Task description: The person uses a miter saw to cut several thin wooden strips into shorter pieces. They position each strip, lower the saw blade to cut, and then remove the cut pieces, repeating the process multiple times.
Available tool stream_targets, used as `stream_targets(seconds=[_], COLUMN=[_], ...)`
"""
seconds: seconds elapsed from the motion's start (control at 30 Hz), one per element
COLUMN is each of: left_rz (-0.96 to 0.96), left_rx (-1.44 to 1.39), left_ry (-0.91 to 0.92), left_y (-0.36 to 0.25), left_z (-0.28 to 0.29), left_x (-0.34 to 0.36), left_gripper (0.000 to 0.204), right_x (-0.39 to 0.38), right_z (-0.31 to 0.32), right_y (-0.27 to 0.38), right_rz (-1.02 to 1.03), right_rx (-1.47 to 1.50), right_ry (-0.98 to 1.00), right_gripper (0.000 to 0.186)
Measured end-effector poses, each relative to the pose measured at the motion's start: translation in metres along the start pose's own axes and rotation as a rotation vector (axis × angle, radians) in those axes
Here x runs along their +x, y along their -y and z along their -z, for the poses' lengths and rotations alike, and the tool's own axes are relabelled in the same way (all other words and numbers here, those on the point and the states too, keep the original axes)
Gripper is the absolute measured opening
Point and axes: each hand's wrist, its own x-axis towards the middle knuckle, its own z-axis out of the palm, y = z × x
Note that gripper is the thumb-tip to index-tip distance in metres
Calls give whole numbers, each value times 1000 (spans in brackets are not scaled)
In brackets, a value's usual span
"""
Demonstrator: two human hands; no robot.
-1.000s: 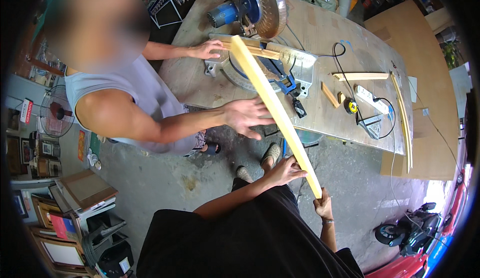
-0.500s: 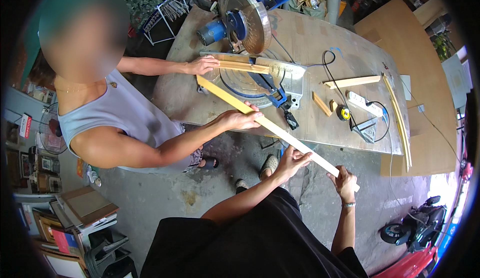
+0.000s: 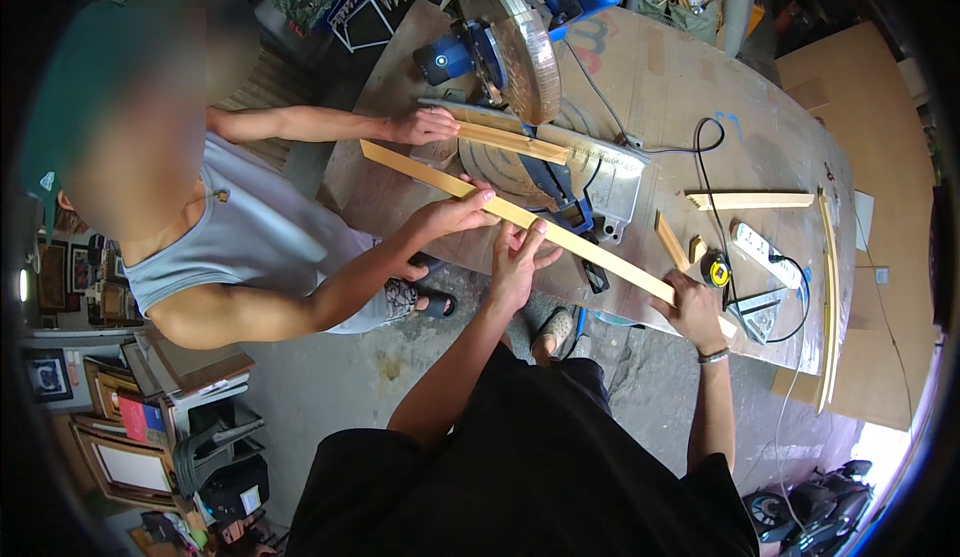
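Note:
A long pale wooden strip [image 3: 612,263] slants from upper left to lower right in front of the miter saw [image 3: 520,52]. My right hand [image 3: 692,311] is closed around it near its right end. Close to its middle, my left hand [image 3: 516,269] grips it from the near side, thumb along the wood and some fingers spread. A co-worker's hand [image 3: 455,213] holds the same strip just left of my left hand. The co-worker's other hand [image 3: 428,127] presses a shorter wooden piece [image 3: 515,143] by the saw's metal fence [image 3: 610,162].
On the worktable [image 3: 650,97] to the right lie several wood offcuts [image 3: 750,200], a yellow tape measure [image 3: 715,269], a white power strip [image 3: 766,255], a metal square [image 3: 760,317] and black cables. Long thin strips [image 3: 827,297] lie along the right edge. Frames [image 3: 120,457] are piled at lower left.
The strip has moved up and nearer the table, its right end now over the table's edge. My left hand has slid left along it, close to the co-worker's hand. My view has shifted.

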Motion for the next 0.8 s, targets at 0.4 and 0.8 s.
stream_targets(seconds=[0.4,0.8], left_rz=[290,227], left_rx=[93,196], left_ry=[186,249], left_y=[1,-36], left_z=[49,81], left_x=[25,74], left_gripper=[28,51], right_x=[57,-27], right_z=[-26,5], right_y=[40,-41], right_rz=[116,-160], right_rx=[6,-33], right_ry=[29,-8], right_gripper=[40,40])
